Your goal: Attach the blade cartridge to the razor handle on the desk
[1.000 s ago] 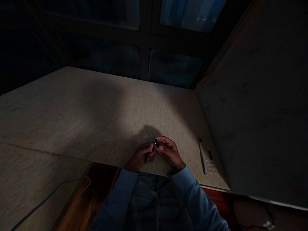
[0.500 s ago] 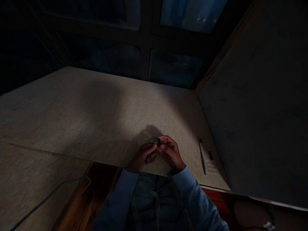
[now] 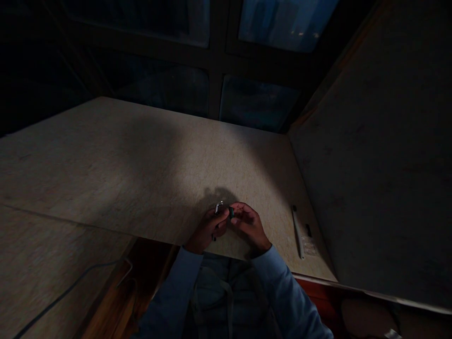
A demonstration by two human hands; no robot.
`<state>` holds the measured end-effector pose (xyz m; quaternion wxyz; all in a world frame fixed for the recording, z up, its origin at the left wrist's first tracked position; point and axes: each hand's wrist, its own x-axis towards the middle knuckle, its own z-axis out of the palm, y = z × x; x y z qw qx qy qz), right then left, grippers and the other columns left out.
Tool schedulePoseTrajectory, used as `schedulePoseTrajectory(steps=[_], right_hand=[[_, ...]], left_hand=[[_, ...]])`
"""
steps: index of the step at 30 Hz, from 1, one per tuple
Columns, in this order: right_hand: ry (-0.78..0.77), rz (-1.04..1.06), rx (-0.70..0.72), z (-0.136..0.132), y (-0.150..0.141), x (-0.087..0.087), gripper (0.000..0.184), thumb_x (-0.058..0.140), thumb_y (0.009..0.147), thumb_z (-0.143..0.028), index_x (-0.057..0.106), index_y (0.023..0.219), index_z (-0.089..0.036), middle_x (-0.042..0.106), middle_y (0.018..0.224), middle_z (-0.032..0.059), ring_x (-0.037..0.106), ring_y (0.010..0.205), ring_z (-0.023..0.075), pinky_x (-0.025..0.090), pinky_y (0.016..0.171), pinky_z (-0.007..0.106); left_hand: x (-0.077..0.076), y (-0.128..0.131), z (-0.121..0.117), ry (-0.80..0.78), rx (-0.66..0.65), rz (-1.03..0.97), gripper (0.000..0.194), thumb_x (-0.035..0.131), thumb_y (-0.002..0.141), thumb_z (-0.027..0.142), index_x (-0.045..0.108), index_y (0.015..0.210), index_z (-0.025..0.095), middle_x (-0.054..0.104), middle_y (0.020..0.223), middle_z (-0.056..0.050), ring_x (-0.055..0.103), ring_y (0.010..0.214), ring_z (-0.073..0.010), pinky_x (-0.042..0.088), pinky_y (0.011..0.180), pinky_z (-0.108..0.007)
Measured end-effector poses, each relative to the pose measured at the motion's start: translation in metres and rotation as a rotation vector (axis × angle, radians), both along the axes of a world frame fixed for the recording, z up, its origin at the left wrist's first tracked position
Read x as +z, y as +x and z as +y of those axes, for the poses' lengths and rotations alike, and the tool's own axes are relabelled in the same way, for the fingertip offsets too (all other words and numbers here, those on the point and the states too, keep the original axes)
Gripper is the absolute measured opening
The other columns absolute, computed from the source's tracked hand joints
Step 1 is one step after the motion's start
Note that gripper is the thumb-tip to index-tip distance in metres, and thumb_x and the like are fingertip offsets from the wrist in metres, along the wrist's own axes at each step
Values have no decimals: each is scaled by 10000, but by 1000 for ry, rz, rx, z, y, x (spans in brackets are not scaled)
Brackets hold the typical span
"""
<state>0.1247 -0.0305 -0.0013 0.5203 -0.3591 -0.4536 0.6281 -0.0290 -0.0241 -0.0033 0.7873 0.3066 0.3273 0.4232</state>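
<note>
My left hand (image 3: 208, 229) and my right hand (image 3: 249, 225) are held close together over the near edge of a pale speckled tabletop (image 3: 141, 169). The left hand's fingers are closed on a small thin tool with a bright metal tip (image 3: 219, 207) that sticks up above the knuckles. The right hand pinches a small dark round part (image 3: 231, 212) between thumb and fingertips, right beside the metal tip. The scene is dim and I cannot make out the small items in detail. Both sleeves are light blue.
A slim white pen-like stick (image 3: 297, 231) and a small pale flat piece (image 3: 310, 245) lie on the table to the right of my hands. A tall panel (image 3: 374, 165) stands on the right. A dark cable (image 3: 63, 294) runs below the table's left part. Dark windows are behind.
The metal tip of the tool in my left hand now shows above the fingers. Both hands have shifted slightly, still together at the table's near edge.
</note>
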Motion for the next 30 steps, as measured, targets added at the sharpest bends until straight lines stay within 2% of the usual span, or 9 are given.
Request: schedulePoseTrajectory(steps=[4, 9, 12, 15, 19, 23, 27, 30], right_hand=[[1, -11, 30, -1, 1, 1, 366, 816, 718, -297, 671, 1047, -230, 648, 911, 19, 608, 842, 163, 501, 788, 295], [9, -9, 72, -1, 2, 2, 376, 818, 714, -286, 679, 1058, -225, 670, 964, 37, 623, 892, 181, 507, 831, 318], [43, -19, 91, -1, 3, 2, 356, 816, 721, -267, 692, 1054, -237, 669, 952, 25, 619, 872, 164, 500, 828, 301], [77, -34, 113, -1, 5, 1, 368, 813, 729, -244, 696, 1078, -254, 659, 960, 16, 610, 868, 148, 490, 817, 281], [116, -90, 113, 0, 8, -3, 477, 822, 715, -226, 679, 1168, -273, 622, 959, 11, 597, 873, 142, 484, 796, 271], [158, -175, 105, 0, 12, -2, 436, 824, 706, -237, 710, 1127, -257, 614, 924, 17, 594, 869, 157, 491, 800, 292], [146, -194, 82, 0, 17, -1, 404, 841, 679, -226, 739, 1069, -251, 631, 919, 16, 591, 869, 160, 476, 802, 292], [45, -62, -12, 0, 20, -3, 401, 849, 668, -273, 742, 1054, -247, 647, 901, 14, 583, 821, 160, 471, 756, 288]], left_hand=[[-2, -1, 0, -14, -11, 5, 468, 787, 685, 517, 490, 783, 168, 380, 466, 100, 259, 335, -21, 169, 366, -186], [-4, -4, -1, 20, -79, -15, 408, 753, 745, 481, 520, 780, 148, 388, 505, 82, 263, 358, -16, 164, 378, -192], [-6, -6, -1, 15, -92, -31, 402, 764, 732, 472, 534, 805, 150, 385, 511, 85, 250, 359, -15, 160, 381, -194], [-5, -6, -1, 6, -96, -38, 419, 781, 704, 476, 513, 753, 157, 374, 495, 86, 250, 357, -18, 156, 385, -204], [-3, -5, 0, 37, -87, -3, 433, 754, 729, 474, 471, 638, 159, 349, 460, 74, 265, 360, -26, 159, 399, -220], [-5, -5, 2, 35, -126, 22, 442, 753, 731, 458, 461, 590, 158, 338, 437, 69, 273, 353, -30, 165, 396, -227], [-2, -5, 1, 11, -141, 46, 409, 771, 717, 455, 501, 673, 151, 384, 489, 71, 284, 362, -24, 175, 392, -206], [2, -4, -3, 55, -119, 47, 438, 737, 735, 537, 550, 809, 148, 413, 541, 73, 268, 371, -20, 174, 395, -196]])
